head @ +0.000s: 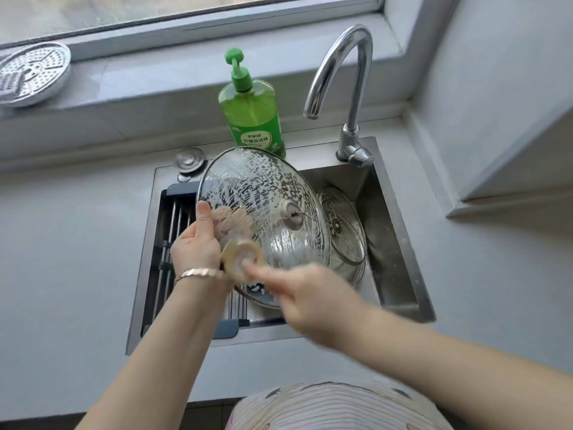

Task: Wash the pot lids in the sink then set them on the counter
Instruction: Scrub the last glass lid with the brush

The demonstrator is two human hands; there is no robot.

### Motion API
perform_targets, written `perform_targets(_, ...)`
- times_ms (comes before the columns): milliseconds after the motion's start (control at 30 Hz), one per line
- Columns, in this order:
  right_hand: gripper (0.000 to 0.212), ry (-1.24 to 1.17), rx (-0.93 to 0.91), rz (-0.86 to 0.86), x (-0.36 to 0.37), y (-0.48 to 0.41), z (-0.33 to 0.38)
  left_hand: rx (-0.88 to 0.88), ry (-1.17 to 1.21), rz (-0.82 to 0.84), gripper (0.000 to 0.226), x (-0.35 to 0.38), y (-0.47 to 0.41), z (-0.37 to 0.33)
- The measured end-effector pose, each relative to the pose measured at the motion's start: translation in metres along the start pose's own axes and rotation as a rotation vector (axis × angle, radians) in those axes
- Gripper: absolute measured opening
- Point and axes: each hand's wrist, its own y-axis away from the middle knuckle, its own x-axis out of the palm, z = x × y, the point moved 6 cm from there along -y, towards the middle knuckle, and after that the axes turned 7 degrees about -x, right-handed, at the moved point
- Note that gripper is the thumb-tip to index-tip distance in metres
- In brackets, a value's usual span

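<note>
A large glass pot lid [257, 197], covered in soap suds, is held tilted over the steel sink [400, 243]. My left hand [197, 243] grips its left rim, thumb on the inner face. My right hand [304, 293], blurred by motion, presses a yellowish sponge [240, 259] against the lid's lower edge. A smaller glass lid [344, 228] leans in the sink behind the large one, partly hidden by it.
A green dish soap bottle [252, 110] stands behind the sink, beside the curved faucet [347, 85]. A drying rack [173, 243] spans the sink's left side. A perforated steamer plate [29, 72] leans on the window sill. Grey counter [62, 259] lies on both sides.
</note>
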Motion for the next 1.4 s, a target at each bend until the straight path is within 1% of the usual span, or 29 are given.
perform_targets(33, 0.051, 0.011, -0.024, 0.034, 0.002, 0.004, 0.005, 0.013, 0.004, 0.006, 0.043, -0.002, -0.001, 0.000)
perform_targets(67, 0.049, 0.013, 0.013, 0.031, -0.006, 0.002, -0.005, 0.014, 0.015, 0.002, 0.041, -0.006, -0.002, 0.000)
perform_targets(133, 0.045, -0.012, 0.193, -0.135, -0.033, -0.009, -0.048, 0.027, 0.048, -0.014, 0.034, -0.009, -0.002, -0.003)
perform_targets(167, 0.045, 0.003, 0.222, -0.176, -0.038, -0.012, -0.056, 0.041, 0.069, -0.025, 0.033, -0.009, -0.003, -0.006)
perform_targets(200, 0.046, 0.003, 0.202, -0.172, -0.036, -0.011, -0.050, 0.047, 0.078, -0.048, 0.032, -0.009, -0.003, -0.007)
perform_targets(233, 0.047, 0.013, 0.127, -0.136, -0.024, -0.009, -0.040, 0.049, 0.079, -0.065, 0.032, -0.009, -0.003, -0.008)
perform_targets(300, 0.048, 0.034, -0.046, 0.017, 0.010, 0.008, -0.009, 0.053, 0.067, -0.093, 0.033, -0.015, -0.008, -0.006)
perform_targets(333, 0.048, 0.051, -0.074, 0.040, 0.012, 0.012, -0.007, 0.043, 0.076, -0.080, 0.034, -0.017, -0.009, -0.004)
perform_targets(367, 0.046, 0.048, -0.016, 0.009, 0.004, 0.009, -0.022, 0.029, 0.087, -0.054, 0.037, -0.018, -0.011, -0.001)
perform_targets(433, 0.044, -0.023, 0.220, -0.152, -0.021, 0.003, -0.064, 0.012, 0.122, -0.037, 0.037, -0.020, -0.014, 0.000)
perform_targets(467, 0.045, -0.021, 0.247, -0.179, -0.024, 0.005, -0.072, 0.004, 0.129, -0.048, 0.035, -0.022, -0.016, -0.001)
perform_targets(500, 0.046, -0.005, 0.204, -0.172, -0.023, 0.007, -0.065, -0.004, 0.137, -0.057, 0.034, -0.023, -0.017, -0.002)
perform_targets(600, 0.045, 0.092, -0.061, -0.024, 0.015, 0.025, -0.029, -0.037, 0.154, -0.058, 0.034, -0.023, -0.020, -0.002)
perform_targets(633, 0.042, 0.091, -0.053, -0.027, 0.014, 0.026, -0.033, -0.047, 0.157, -0.052, 0.034, -0.023, -0.020, -0.002)
perform_targets(700, 0.039, 0.012, 0.221, -0.167, -0.012, 0.015, -0.080, -0.058, 0.168, -0.051, 0.034, -0.024, -0.021, -0.003)
perform_targets(733, 0.039, -0.074, 0.323, -0.214, -0.021, 0.013, -0.097, -0.064, 0.171, -0.058, 0.035, -0.024, -0.023, -0.004)
perform_targets(767, 0.040, -0.101, 0.359, -0.235, -0.022, 0.014, -0.106, -0.072, 0.169, -0.063, 0.035, -0.025, -0.024, -0.004)
perform_targets(833, 0.041, -0.115, 0.272, -0.162, -0.007, 0.016, -0.086, -0.076, 0.137, -0.080, 0.037, -0.030, -0.030, -0.006)
perform_targets(900, 0.043, -0.142, 0.116, -0.011, 0.019, 0.026, -0.058, -0.096, 0.108, -0.100, 0.039, -0.036, -0.034, -0.002)
perform_targets(933, 0.043, -0.115, 0.117, 0.012, 0.020, 0.029, -0.061, -0.105, 0.114, -0.116, 0.040, -0.039, -0.034, -0.002)
perform_targets(1000, 0.044, -0.136, 0.324, -0.131, -0.001, 0.028, -0.099, -0.117, 0.150, -0.123, 0.040, -0.041, -0.034, -0.003)
perform_targets(1033, 0.043, -0.142, 0.394, -0.193, -0.009, 0.030, -0.111, -0.121, 0.169, -0.115, 0.040, -0.041, -0.035, -0.003)
perform_targets(1067, 0.044, -0.155, 0.402, -0.220, -0.010, 0.032, -0.114, -0.117, 0.185, -0.112, 0.040, -0.039, -0.034, -0.004)
perform_targets(1167, 0.048, -0.150, 0.242, -0.048, 0.019, 0.039, -0.087, -0.095, 0.189, -0.153, 0.033, -0.039, -0.033, -0.008)
perform_targets(1200, 0.049, -0.142, 0.210, -0.018, 0.023, 0.042, -0.083, -0.100, 0.202, -0.159, 0.033, -0.039, -0.032, -0.009)
perform_targets(1233, 0.049, -0.138, 0.241, -0.037, 0.018, 0.043, -0.090, -0.108, 0.216, -0.159, 0.033, -0.040, -0.033, -0.008)
perform_targets(1300, 0.047, -0.164, 0.380, -0.171, 0.002, 0.044, -0.114, -0.116, 0.229, -0.127, 0.035, -0.039, -0.034, -0.007)
perform_targets(1333, 0.045, -0.175, 0.414, -0.201, -0.001, 0.045, -0.118, -0.118, 0.233, -0.125, 0.035, -0.038, -0.033, -0.007)
perform_targets(1400, 0.043, -0.188, 0.329, -0.131, 0.007, 0.043, -0.104, -0.107, 0.223, -0.128, 0.034, -0.037, -0.031, -0.008)
